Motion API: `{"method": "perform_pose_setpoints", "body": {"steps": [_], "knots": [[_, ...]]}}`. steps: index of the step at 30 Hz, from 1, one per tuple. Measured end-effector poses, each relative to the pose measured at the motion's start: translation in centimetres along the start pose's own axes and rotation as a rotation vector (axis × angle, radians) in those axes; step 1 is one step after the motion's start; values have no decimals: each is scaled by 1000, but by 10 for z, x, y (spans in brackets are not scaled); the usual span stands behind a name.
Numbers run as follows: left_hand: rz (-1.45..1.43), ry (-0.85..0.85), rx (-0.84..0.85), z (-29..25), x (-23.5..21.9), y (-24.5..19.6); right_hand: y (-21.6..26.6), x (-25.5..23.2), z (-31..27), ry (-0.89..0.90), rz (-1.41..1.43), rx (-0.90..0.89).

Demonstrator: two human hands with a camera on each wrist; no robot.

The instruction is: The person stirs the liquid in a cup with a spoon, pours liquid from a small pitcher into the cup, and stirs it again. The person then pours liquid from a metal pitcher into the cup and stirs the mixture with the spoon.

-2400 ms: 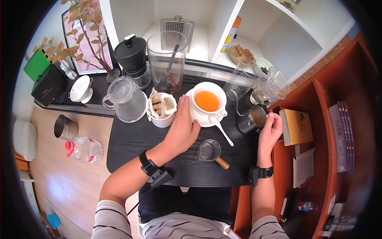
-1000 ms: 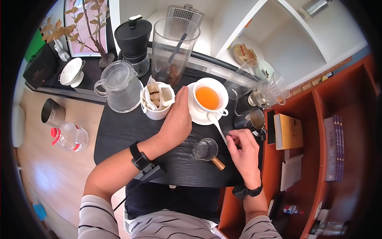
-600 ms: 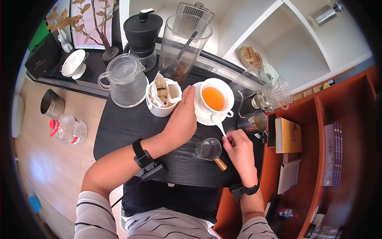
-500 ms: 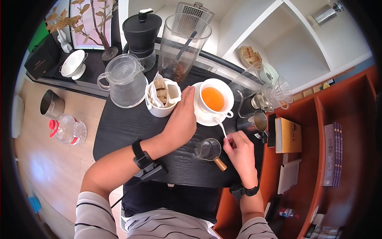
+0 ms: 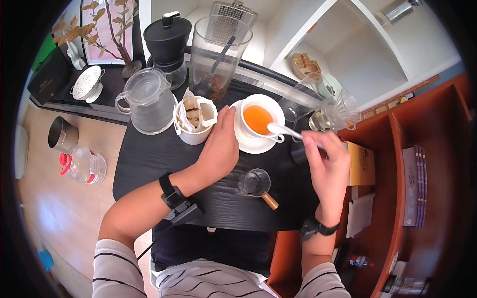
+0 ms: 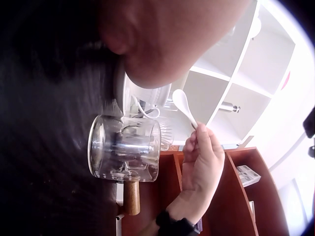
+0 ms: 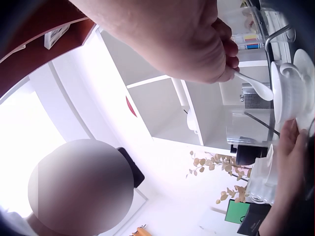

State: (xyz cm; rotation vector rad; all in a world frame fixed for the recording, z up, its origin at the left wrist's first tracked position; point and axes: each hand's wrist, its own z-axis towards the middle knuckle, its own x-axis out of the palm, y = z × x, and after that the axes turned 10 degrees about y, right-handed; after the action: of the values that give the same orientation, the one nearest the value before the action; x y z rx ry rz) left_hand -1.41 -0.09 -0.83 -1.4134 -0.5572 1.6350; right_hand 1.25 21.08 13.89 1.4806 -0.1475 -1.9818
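My right hand pinches the handle end of a white spoon, whose bowl is at the right rim of a white cup of orange liquid. In the right wrist view the spoon is raised beside the cup. The cup stands on a white saucer. My left hand has its fingers straight, resting at the saucer's left edge, beside a white cup that holds a paper drip bag. Whether it touches that cup, I cannot tell.
A small glass jug with a wooden handle lies nearer me. A glass server, a black grinder and a tall clear container stand behind. Glassware and a partly hidden dark pitcher are at the right.
The right hand let go of the metal pitcher, took hold of the spoon on the saucer and lifted it to the cup's rim. My left hand has stayed between the cups.
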Motion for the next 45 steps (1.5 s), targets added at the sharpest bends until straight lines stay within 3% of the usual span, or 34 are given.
{"method": "perform_pose_setpoints", "body": {"steps": [4,7,14,25,29,34,40,45], "knots": [[-15,-9,6,0,0,0,-22,14,39,30,122,11],[-10,-21,17,0,0,0,-36,26,60,218,237,139],[14,-24,42,-1,-1,0,-52,45,66,288,281,190],[-20,-11,58,0,-4,-2,-68,64,49,66,813,232],[4,-16,45,-1,-4,-3,-67,70,45,15,855,122],[42,1,67,-1,-6,-3,-57,78,40,18,799,105],[23,1,66,-1,-5,-3,-56,77,34,-102,589,136],[2,-12,49,-1,-5,-2,-51,81,37,-30,786,92]]}}
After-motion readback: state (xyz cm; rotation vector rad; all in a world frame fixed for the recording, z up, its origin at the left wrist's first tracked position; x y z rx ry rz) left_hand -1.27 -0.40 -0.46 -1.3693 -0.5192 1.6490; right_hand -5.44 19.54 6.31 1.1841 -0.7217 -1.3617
